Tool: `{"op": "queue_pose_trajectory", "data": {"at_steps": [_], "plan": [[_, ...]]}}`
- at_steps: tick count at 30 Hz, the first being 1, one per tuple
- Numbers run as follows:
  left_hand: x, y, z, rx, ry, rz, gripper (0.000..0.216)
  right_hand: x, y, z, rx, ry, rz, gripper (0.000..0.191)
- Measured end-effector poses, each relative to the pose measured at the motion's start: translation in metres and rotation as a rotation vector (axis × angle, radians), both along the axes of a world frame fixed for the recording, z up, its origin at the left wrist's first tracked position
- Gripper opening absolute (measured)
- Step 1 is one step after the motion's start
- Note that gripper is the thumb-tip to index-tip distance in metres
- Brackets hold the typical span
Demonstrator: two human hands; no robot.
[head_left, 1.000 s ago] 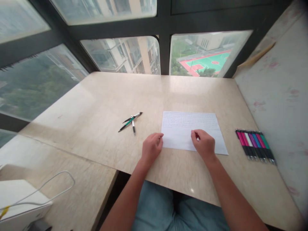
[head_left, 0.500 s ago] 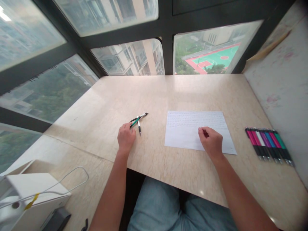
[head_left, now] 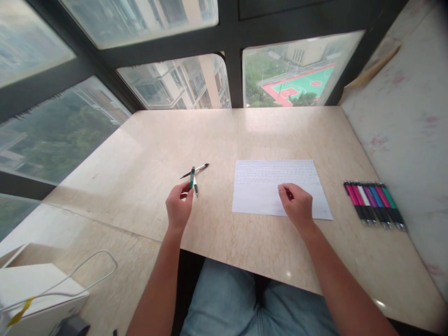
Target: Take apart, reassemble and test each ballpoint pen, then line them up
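Note:
My left hand (head_left: pixel 179 204) pinches a green pen (head_left: pixel 192 177) between thumb and fingers, its tip end pointing up and away from me. Just beyond it, two white-and-black pens lie on the tabletop: one white pen (head_left: pixel 200 168) slants to the right, and a shorter-looking pen (head_left: pixel 196 188) points toward me, partly behind the green one. My right hand (head_left: pixel 297 201) is curled closed on the lower part of a white paper sheet (head_left: pixel 257 198), with no object showing in it. Rows of handwriting cover the sheet's upper half.
At the right, a row of several coloured pens (head_left: pixel 373 203) lies side by side near the wall (head_left: pixel 409 135). A white box (head_left: pixel 42 284) with a cable (head_left: pixel 114 261) stands at the lower left. Windows (head_left: pixel 175 84) border the pale tabletop (head_left: pixel 168 135) at the back and left.
The green pen, lying across the others before, is now pinched in my left hand and turned more upright. My right hand stays closed on the paper. The whole view has shifted slightly.

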State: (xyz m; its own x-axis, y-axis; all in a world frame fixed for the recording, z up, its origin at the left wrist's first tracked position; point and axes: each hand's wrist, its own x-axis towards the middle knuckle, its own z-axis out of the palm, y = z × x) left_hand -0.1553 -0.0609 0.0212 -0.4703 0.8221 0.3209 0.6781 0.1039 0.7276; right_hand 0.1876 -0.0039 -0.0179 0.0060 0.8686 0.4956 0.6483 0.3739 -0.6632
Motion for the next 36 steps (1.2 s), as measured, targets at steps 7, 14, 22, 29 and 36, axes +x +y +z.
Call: {"op": "queue_pose_trajectory", "data": {"at_steps": [7, 14, 22, 29, 36], "plan": [[0.111, 0.005, -0.005, -0.029, -0.977, -0.337, 0.036, -0.013, -0.009, 0.007, -0.156, 0.175, 0.252, 0.029], [0.168, 0.02, -0.014, -0.076, -1.296, -0.38, 0.027, -0.016, -0.015, 0.012, -0.317, 0.271, 0.383, 0.043], [0.164, 0.016, -0.021, -0.129, -1.357, -0.398, 0.026, -0.016, -0.012, 0.012, -0.44, 0.422, 0.401, 0.044], [0.165, 0.016, -0.025, -0.154, -1.146, -0.517, 0.025, -0.017, -0.012, 0.011, -0.457, 0.379, 0.35, 0.05], [0.162, 0.014, -0.026, -0.119, -1.045, -0.514, 0.024, -0.017, -0.012, 0.014, -0.448, 0.408, 0.374, 0.051]]}}
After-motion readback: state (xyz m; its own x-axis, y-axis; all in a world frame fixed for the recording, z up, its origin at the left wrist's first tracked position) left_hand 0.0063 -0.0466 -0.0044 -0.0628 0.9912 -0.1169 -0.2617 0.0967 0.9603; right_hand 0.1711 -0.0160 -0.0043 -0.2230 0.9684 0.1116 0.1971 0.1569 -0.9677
